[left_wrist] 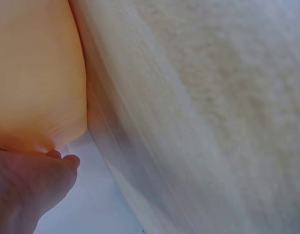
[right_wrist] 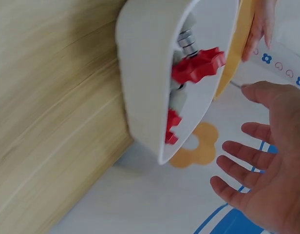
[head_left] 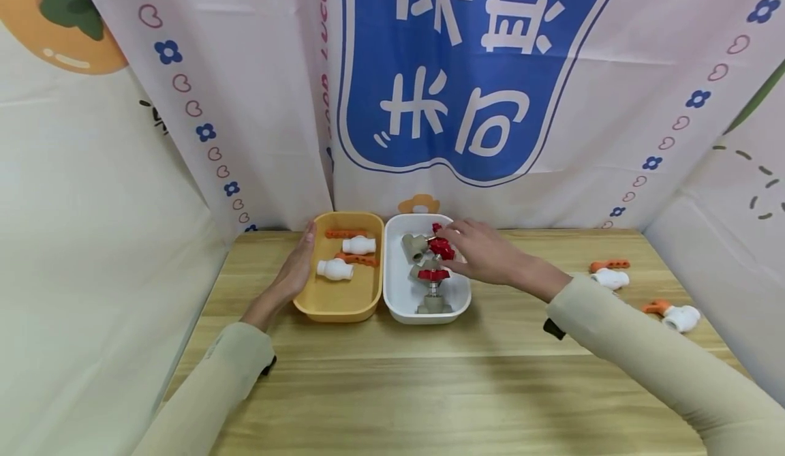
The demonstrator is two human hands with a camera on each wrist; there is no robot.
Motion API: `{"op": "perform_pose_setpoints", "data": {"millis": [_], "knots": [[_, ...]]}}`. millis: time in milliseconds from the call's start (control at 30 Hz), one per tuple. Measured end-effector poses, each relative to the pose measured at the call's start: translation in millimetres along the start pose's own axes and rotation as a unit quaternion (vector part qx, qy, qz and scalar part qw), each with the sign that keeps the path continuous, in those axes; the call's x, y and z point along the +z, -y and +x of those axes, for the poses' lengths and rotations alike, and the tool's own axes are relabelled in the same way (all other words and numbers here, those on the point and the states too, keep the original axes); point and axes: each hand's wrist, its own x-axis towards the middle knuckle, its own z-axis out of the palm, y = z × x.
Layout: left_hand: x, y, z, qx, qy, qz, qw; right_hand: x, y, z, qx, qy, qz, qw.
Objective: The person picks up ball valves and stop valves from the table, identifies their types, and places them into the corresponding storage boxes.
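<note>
My left hand [head_left: 299, 262] lies along the left wall of a yellow tray [head_left: 340, 316], fingers straight. In that tray are two white ball valves [head_left: 335, 269] with orange lever handles [head_left: 362, 260]. Beside it stands a white tray [head_left: 426, 319] holding several grey valves [head_left: 434, 304] with red handwheels [head_left: 433, 275]. Over the white tray's right rim, my right hand [head_left: 481, 251] hovers near the red wheels. In the right wrist view its fingers [right_wrist: 237, 168] are spread, with nothing between them. The left wrist view shows fingertips at the yellow tray's wall [left_wrist: 38, 73].
Two more white ball valves with orange handles, one farther back [head_left: 610, 278] and one nearer [head_left: 681, 318], lie at the right of the wooden table [head_left: 441, 394]. Printed cloth [head_left: 276, 101] hangs right behind the trays and along both sides.
</note>
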Motion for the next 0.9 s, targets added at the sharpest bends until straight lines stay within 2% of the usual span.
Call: {"op": "perform_pose_setpoints", "data": {"millis": [267, 433, 533, 733, 833, 900], "knots": [[1.6, -0.2, 3.1, -0.028, 0.002, -0.023, 0.9993, 0, -24, -26, -0.011, -0.021, 0.000, 1.000], [2.8, -0.5, 4.4, -0.030, -0.001, -0.030, 0.9991, 3, -38, -41, -0.014, -0.034, -0.003, 0.999], [3.0, -1.1, 4.3, -0.037, 0.004, -0.048, 0.9982, 5, -46, -48, -0.008, -0.036, -0.010, 0.999], [2.9, -2.5, 5.7, -0.049, 0.017, -0.113, 0.9922, 9, -59, -64, 0.017, -0.035, -0.017, 0.999], [3.2, -2.9, 5.6, -0.047, 0.017, -0.104, 0.9933, 10, -67, -72, 0.026, -0.035, -0.018, 0.999], [3.9, -2.4, 4.8, -0.042, 0.009, -0.077, 0.9961, 10, -72, -78, 0.029, -0.037, -0.021, 0.999]]}}
